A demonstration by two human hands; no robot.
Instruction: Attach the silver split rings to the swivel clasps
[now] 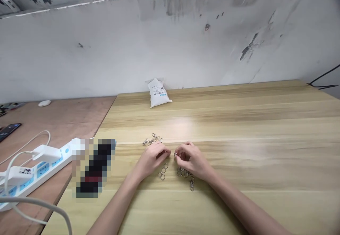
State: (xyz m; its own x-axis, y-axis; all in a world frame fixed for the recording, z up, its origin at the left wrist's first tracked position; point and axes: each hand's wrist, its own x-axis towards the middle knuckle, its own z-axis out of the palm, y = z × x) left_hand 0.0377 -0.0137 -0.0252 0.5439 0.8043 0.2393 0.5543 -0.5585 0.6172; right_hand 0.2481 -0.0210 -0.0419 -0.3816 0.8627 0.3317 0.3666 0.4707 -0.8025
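My left hand [155,156] is closed, its fingertips pinched together; what they hold, if anything, is too small to make out. Facing it across a narrow gap, my right hand [193,160] pinches a small shiny metal piece [175,154] between thumb and fingers. Several split key rings [163,171] lie on the wood in front of my left hand. More metal rings [183,172] are partly hidden below my right hand, with a swivel lobster clasp [192,184] nearby. Beyond my left hand sits a small pile of clasps with rings [152,139].
A white labelled plastic bag [158,93] stands near the wall on the wood-grain table [252,129]. A blurred-out dark object [94,167] lies at the left. A power strip [44,171] with white chargers and cables, and a phone [9,131], rest on the adjoining brown table.
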